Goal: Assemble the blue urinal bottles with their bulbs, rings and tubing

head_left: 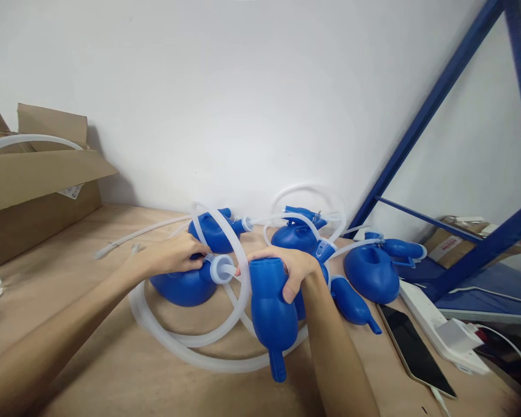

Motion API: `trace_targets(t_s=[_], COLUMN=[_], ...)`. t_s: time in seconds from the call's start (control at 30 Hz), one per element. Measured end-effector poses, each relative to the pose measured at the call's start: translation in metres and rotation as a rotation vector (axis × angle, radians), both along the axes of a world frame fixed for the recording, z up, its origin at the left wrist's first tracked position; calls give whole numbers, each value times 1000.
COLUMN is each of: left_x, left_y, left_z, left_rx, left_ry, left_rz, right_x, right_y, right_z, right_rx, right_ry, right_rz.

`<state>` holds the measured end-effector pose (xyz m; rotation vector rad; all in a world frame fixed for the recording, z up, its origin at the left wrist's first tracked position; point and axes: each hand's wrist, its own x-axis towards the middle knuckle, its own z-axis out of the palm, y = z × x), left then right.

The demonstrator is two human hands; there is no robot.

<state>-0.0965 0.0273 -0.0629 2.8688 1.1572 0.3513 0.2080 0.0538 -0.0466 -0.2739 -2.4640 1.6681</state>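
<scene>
At the left middle of the table, my left hand [184, 253] has its fingers curled round the handle area of a rounded blue plastic bottle [184, 289]. A white translucent cap [222, 269] sits on this bottle's neck, with a hose leading out of it. My right hand [297, 266] is wrapped round a blue bulb-shaped plastic piece [274, 313], which has a wide collar at the top and a narrow spout pointing down toward me. A ribbed translucent hose [226, 364] loops on the table between and below my hands.
Similar blue bottles [371, 272] with hoses stand along the wall. Another bulb-shaped piece [351, 301] lies to the right. A phone [417, 347] and a white power strip [443, 324] lie near a blue metal frame [429, 104]. An open cardboard box [39, 214] stands left.
</scene>
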Motion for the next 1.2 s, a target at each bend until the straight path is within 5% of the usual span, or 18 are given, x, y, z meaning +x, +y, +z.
trace_targets(t_s=[0.2, 0.67, 1.0, 1.2], left_x=[-1, 4, -7, -12], left_y=[-9, -3, 10, 13], left_z=[7, -6, -16, -24], left_rx=[-59, 92, 56, -26], left_ry=[28, 151, -31, -255], left_rz=[3, 56, -59, 16], right_x=[-2, -2, 1, 5], right_y=[1, -4, -4, 2], right_z=[3, 11, 10, 3], right_rx=[45, 133, 170, 139], right_ry=[13, -30, -3, 15], right_rz=[46, 47, 54, 50])
